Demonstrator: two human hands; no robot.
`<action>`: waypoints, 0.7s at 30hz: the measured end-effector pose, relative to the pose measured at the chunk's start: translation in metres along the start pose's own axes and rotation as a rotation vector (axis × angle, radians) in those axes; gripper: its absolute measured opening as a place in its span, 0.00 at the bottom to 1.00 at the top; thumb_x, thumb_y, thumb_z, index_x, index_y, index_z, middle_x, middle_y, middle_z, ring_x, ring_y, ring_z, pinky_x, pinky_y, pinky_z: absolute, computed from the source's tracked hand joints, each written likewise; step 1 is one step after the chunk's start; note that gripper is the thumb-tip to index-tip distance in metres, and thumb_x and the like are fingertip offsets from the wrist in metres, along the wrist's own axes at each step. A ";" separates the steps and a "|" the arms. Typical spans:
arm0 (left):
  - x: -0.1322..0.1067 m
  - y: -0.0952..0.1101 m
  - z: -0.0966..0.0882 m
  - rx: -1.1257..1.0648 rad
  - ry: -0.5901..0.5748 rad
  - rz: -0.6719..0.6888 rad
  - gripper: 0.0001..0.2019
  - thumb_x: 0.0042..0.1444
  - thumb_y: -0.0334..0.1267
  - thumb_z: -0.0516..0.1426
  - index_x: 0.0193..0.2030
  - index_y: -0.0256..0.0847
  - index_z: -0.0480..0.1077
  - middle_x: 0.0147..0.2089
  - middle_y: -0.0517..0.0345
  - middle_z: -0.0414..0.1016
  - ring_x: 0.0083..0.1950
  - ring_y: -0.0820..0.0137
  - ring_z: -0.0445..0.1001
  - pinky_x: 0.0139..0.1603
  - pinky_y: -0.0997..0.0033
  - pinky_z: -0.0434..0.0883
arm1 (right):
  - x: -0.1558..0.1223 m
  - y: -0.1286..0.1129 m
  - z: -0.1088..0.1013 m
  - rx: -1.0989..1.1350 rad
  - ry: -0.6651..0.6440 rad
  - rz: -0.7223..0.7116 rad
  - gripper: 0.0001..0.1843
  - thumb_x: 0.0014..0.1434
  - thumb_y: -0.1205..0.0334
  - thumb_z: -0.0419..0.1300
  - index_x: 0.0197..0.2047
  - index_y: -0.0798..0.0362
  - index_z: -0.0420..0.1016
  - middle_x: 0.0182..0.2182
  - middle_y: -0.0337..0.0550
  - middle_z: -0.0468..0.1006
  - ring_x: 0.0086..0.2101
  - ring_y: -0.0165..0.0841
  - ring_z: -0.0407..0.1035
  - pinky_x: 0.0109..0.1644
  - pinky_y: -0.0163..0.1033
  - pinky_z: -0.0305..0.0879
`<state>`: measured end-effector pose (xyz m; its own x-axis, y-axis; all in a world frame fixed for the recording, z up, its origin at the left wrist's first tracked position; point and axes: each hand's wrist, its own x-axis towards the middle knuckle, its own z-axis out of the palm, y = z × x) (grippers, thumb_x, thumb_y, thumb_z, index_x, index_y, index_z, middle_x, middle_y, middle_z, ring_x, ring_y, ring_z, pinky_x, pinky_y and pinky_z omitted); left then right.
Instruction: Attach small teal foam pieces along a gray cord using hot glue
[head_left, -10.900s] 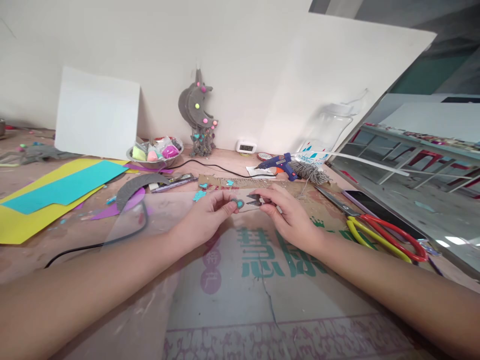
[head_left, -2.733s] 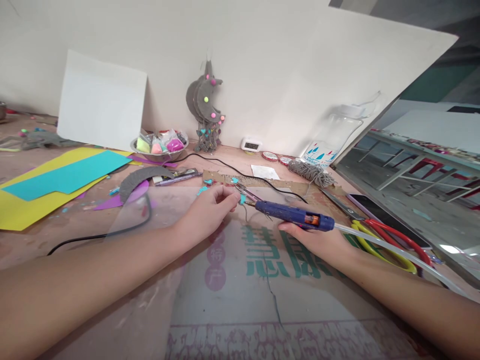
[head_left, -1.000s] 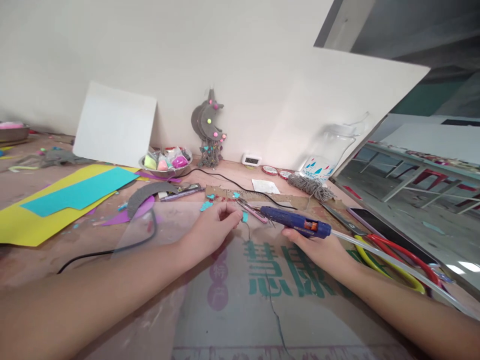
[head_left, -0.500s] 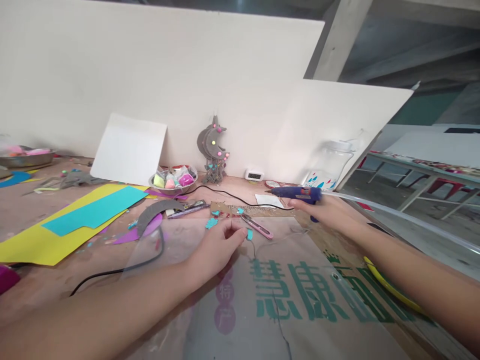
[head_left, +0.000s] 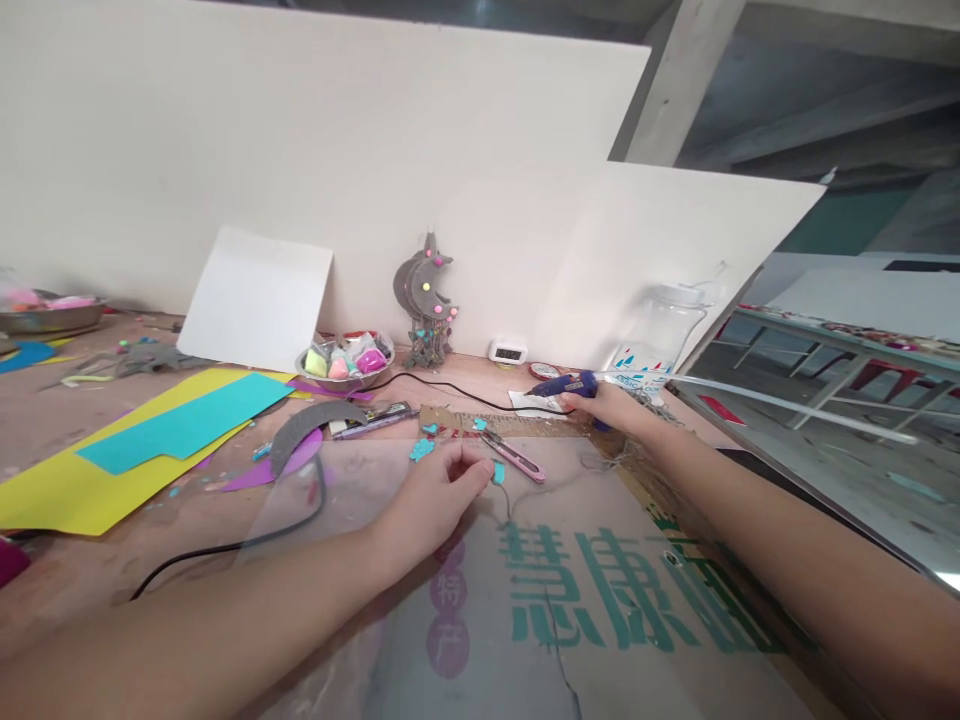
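My right hand (head_left: 600, 402) is wrapped round a dark blue glue gun (head_left: 561, 387). The gun's tip points left, over a small white paper (head_left: 534, 402), and a clear glue stick (head_left: 795, 405) sticks out behind it. My left hand (head_left: 442, 490) is closed in a pinch above a translucent printed plastic sheet (head_left: 622, 500). At its thumb tip is a small blue foam piece (head_left: 499, 473), with a thin grey string trailing below. A pink utility knife (head_left: 521, 460) and other blue foam cutouts (head_left: 422, 449) lie just beyond the left hand.
Yellow (head_left: 60, 500) and blue foam sheets (head_left: 180, 425) lie to the left, near a grey curved piece (head_left: 311, 430). A bowl of coloured clay (head_left: 345, 362), a moon-shaped ornament (head_left: 427, 290), a small digital clock (head_left: 508, 352) and a clear jar (head_left: 660, 325) stand along the white board. A black cord (head_left: 450, 384) crosses the table.
My right hand has moved left and slightly away from me with the glue gun, bringing its tip over the white paper. My left hand stays nearly still.
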<state>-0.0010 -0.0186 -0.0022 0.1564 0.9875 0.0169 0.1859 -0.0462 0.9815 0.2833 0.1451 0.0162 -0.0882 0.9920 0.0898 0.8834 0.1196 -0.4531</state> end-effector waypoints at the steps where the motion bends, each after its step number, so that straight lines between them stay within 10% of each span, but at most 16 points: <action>1: 0.000 0.000 0.000 -0.004 -0.004 -0.005 0.12 0.54 0.45 0.53 0.27 0.40 0.62 0.24 0.64 0.61 0.26 0.74 0.59 0.27 0.74 0.57 | 0.000 0.002 -0.002 -0.002 0.002 -0.006 0.26 0.51 0.42 0.58 0.40 0.58 0.75 0.33 0.49 0.80 0.34 0.40 0.72 0.37 0.38 0.65; 21: -0.001 0.003 0.001 -0.008 0.001 0.022 0.10 0.53 0.42 0.53 0.25 0.40 0.61 0.25 0.64 0.61 0.28 0.74 0.60 0.30 0.74 0.58 | -0.027 0.002 -0.020 -0.344 -0.068 -0.101 0.30 0.54 0.43 0.53 0.52 0.56 0.69 0.46 0.54 0.77 0.43 0.46 0.71 0.44 0.43 0.65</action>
<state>-0.0001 -0.0196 0.0006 0.1598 0.9864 0.0387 0.1746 -0.0668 0.9824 0.2966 0.1174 0.0306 -0.2029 0.9777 0.0548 0.9708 0.2082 -0.1189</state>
